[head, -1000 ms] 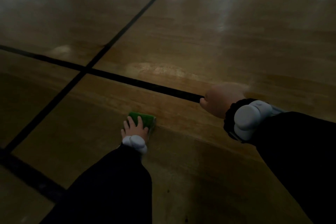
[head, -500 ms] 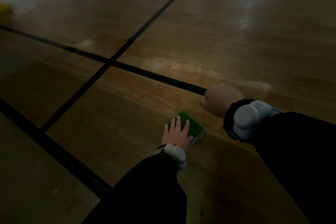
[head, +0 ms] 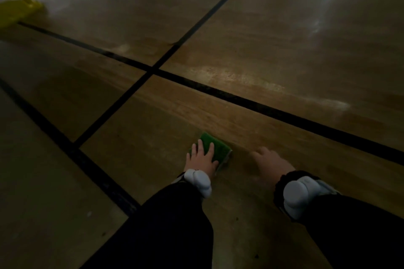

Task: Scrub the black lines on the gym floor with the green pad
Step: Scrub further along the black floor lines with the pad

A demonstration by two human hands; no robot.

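Pressing flat with spread fingers, the left hand (head: 202,159) pins the green pad (head: 216,148) on bare wood, well short of the nearest black line (head: 273,111). The blurred right hand (head: 271,162) seems open and empty. Scrubbing here risks dulling varnish while missing the line.

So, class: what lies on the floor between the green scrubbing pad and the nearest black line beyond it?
Only bare wooden floor, in the head view, separates the green scrubbing pad from the black line.
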